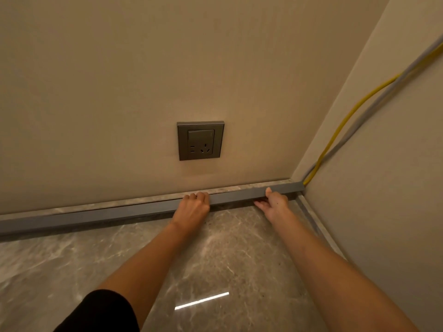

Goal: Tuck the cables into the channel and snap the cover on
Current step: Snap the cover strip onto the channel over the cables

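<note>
A long grey cable channel with its cover (96, 215) runs along the foot of the back wall, from the left edge to the right corner. My left hand (194, 207) grips it near the middle, fingers curled over the top edge. My right hand (273, 202) holds it close to the corner, thumb on top and fingers beneath the front. A yellow cable (345, 125) and a grey cable (364, 116) come down the right wall and enter the channel's end at the corner. Cables inside the channel are hidden.
A grey wall socket (201, 140) sits on the back wall above my left hand. Marble skirting (148, 200) lines the wall behind the channel. Glossy marble floor (215, 259) fills the foreground. The right wall (395, 188) stands close by my right forearm.
</note>
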The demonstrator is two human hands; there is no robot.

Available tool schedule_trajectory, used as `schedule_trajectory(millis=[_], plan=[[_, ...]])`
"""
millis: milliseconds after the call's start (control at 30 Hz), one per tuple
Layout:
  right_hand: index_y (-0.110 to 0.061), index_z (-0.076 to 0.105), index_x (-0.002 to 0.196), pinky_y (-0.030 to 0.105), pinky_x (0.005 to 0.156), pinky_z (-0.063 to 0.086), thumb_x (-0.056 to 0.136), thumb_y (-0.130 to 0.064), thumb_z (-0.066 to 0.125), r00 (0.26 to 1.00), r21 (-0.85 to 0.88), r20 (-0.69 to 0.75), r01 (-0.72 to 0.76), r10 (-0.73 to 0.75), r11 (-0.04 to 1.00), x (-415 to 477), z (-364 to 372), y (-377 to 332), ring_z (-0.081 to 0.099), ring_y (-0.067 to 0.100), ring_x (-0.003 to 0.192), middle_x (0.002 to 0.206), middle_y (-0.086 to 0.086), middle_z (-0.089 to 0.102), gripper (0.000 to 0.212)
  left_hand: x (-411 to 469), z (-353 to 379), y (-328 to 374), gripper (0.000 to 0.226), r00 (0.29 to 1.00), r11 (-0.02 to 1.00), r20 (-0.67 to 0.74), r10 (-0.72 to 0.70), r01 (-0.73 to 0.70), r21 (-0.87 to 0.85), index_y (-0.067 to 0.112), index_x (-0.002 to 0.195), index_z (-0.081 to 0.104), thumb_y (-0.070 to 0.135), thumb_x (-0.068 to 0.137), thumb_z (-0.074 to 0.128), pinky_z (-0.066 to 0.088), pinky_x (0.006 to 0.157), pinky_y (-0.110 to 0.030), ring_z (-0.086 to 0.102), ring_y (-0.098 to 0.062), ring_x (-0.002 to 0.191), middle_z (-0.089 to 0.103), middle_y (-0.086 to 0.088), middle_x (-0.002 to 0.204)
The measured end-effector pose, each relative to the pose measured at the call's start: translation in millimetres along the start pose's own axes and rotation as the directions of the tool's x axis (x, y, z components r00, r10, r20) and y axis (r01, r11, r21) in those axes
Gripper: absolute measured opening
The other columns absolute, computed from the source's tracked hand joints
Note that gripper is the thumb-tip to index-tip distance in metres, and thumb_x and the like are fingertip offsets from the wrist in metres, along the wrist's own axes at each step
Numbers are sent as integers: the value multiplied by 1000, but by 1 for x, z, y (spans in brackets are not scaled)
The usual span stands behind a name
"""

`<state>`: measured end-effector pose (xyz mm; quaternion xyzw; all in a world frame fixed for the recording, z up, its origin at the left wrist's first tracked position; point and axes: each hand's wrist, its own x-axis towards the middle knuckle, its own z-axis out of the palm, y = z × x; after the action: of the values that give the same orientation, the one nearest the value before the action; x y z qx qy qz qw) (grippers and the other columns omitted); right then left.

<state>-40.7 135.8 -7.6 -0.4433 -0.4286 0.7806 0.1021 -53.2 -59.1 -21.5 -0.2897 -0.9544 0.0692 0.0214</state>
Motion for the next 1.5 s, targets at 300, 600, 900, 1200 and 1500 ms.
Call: schedule_trajectory(millis=[300,600,900,1200,1500], plan=[[-2,37,137,51,102,43,95,4,39,995,-12,-96,1,-2,1000,17,18,6,48,35,123,135,21,47,43,9,31,2,39,1000,974,-31,4,3,227,-12,88,70,-1,70,38,58,53,-46,68,-46,64,70,-33,77],[0,37,135,47,99,47,94,0,45,997,-50,-73,11,-14,999,10,15,5,50,34,121,134,21,47,41,20,18,1,19,998,969,-55,32,-18,248,-7,60,68,-5,58,50,46,35,-24,53,-24,34,56,-16,43],[-3,37,135,39,96,47,98,-14,44,999,-221,32,8,-1,975,0,3,0,55,32,119,133,20,50,40,11,5,-7,40,999,998,15,37,-38,57,-3,135,32,14,98,34,44,93,-40,54,-35,114,51,-22,129],[-4,41,134,42,97,47,96,-14,48,996,-315,73,-22,47,949,-11,5,-1,56,31,118,130,20,55,40,3,4,2,61,990,998,125,-65,65,3,2,146,-1,34,101,23,18,116,-45,19,-32,142,13,-18,155],[-1,44,128,43,84,50,95,-18,49,992,-486,41,-88,123,870,-31,12,-10,57,35,112,124,25,55,38,-4,-14,0,57,994,994,78,-81,86,-68,5,146,8,35,101,23,17,117,-45,22,-29,141,21,-15,152]])
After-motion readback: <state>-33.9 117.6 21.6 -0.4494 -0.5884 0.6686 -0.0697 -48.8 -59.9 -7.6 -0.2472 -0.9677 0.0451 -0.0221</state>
